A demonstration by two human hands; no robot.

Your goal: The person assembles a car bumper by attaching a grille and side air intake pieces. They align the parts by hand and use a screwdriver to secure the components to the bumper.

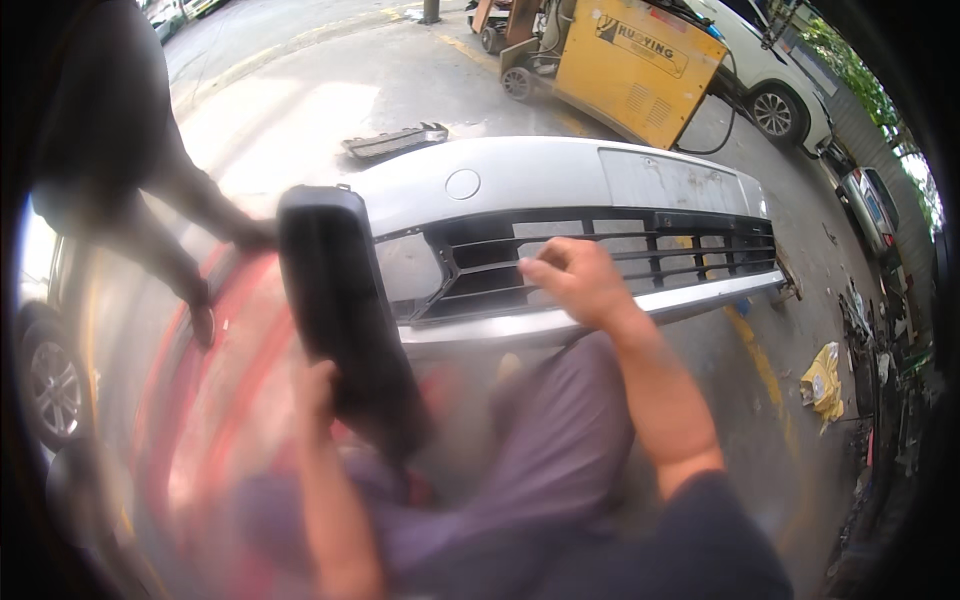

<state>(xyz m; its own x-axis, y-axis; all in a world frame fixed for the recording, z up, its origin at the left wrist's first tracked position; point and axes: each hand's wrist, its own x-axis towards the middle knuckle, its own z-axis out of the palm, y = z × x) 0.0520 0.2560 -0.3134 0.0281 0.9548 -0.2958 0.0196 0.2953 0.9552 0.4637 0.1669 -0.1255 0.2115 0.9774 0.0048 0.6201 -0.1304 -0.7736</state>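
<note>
A long black plastic trim panel stands tilted in front of me, its lower end blurred near my lap. My left hand is closed on its left edge, smeared by motion. A silver car bumper with a black slatted grille lies across the ground before my knees. My right hand hovers over the grille's lower slats, its fingers curled and thumb pressed in; whether something small sits between them cannot be made out. Left of the grille, the bumper shows an opening, partly behind the panel.
Behind the bumper lie a dark grille piece and a yellow wheeled machine. A red car part is at my left, with another person's legs beside it. Parked cars and a crumpled yellow wrapper are at the right.
</note>
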